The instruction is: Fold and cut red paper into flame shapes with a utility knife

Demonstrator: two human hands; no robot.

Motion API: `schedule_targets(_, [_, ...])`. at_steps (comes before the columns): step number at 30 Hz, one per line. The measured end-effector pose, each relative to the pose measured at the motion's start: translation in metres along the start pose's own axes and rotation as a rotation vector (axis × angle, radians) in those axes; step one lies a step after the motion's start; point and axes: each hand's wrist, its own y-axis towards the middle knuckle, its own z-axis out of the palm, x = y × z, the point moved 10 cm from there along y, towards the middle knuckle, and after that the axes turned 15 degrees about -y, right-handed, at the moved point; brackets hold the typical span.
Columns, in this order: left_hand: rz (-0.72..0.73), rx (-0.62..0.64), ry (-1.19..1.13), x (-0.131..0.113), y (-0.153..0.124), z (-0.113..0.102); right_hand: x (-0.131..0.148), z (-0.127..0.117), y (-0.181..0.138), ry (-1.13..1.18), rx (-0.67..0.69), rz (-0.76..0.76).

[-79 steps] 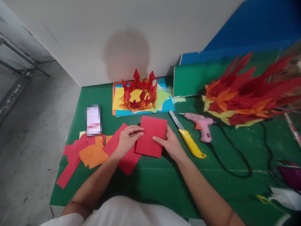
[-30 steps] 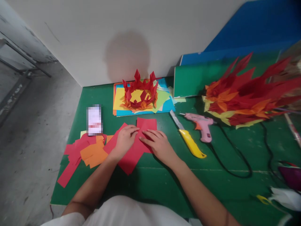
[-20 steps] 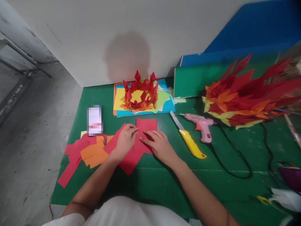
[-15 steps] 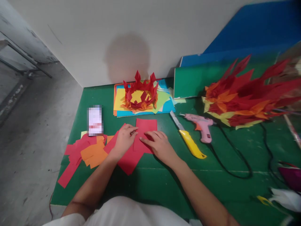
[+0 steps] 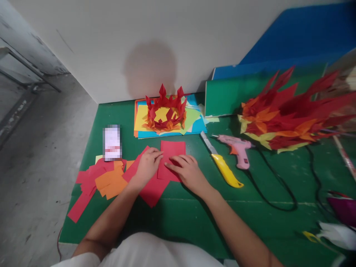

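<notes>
Both forearms reached forward from the bottom of the view and met over a folded red paper (image 5: 174, 150) that lay flat on the green table (image 5: 194, 215), just in front of the stack of coloured sheets (image 5: 194, 120). The left hand (image 5: 147, 165) rested palm down with its fingers loosely curled, the fingertips (image 5: 158, 152) pressing the left edge of the red paper; it gripped nothing. The right hand (image 5: 187, 171) lay flat and spread, palm down, its fingers (image 5: 174, 161) pointing left across the lower part of the same paper, pinning it to the table rather than holding it. Under the left wrist a larger red sheet (image 5: 150, 189) stuck out toward the person, and further left lay a scatter of red and orange paper scraps (image 5: 108, 180). A yellow utility knife (image 5: 224, 168) and a pink glue gun (image 5: 239, 150) sat just to the right of the right hand, apart from it. A red and orange paper crown (image 5: 166, 111) stood on the coloured sheets, and a large flame-like paper piece (image 5: 289, 111) filled the right side.
</notes>
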Motion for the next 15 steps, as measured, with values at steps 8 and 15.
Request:
schedule_targets(8, [0.032,-0.033,0.038,-0.0029,-0.0007,-0.0010,0.0028,0.0005,-0.0009,0.014,-0.013,-0.026])
schedule_targets(15, [0.066,-0.042,0.107,-0.0083,-0.0013,-0.0026,0.0032,0.0059,-0.0011,0.030,-0.013,-0.038])
